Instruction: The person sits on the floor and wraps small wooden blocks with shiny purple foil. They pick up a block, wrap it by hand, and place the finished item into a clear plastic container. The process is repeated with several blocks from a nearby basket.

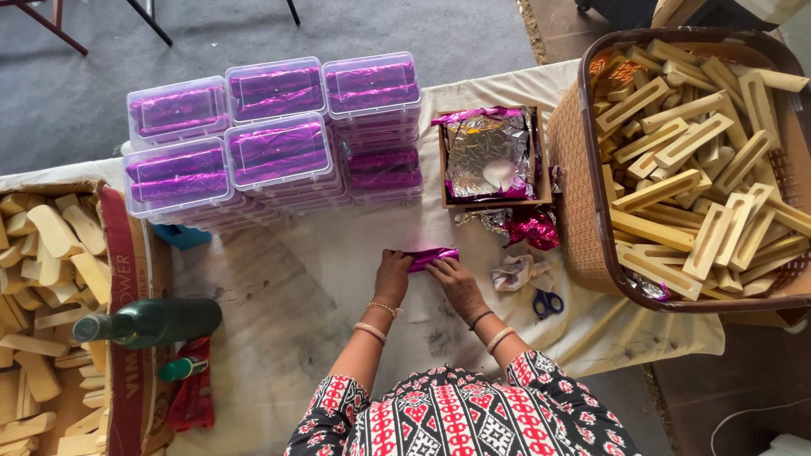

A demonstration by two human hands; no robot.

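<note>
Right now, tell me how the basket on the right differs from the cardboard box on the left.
The basket is brown, woven and rounded; the box is flat-sided cardboard with red print. The basket's wooden pieces are long grooved bars; the box's pieces are shorter, smooth and rounded. Both hold pale wooden pieces heaped loosely.

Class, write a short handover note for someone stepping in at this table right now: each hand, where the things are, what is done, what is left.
Left hand and right hand: both press on a small piece wrapped in purple foil lying on the cloth-covered table.
Foil sheets sit in the wooden tray; blue scissors lie right of the hands.
Done: stacked clear boxes already hold purple-wrapped pieces.
Left: many bare wooden pieces in the brown basket and in the cardboard box on the left.
A green bottle lies by that box.
</note>
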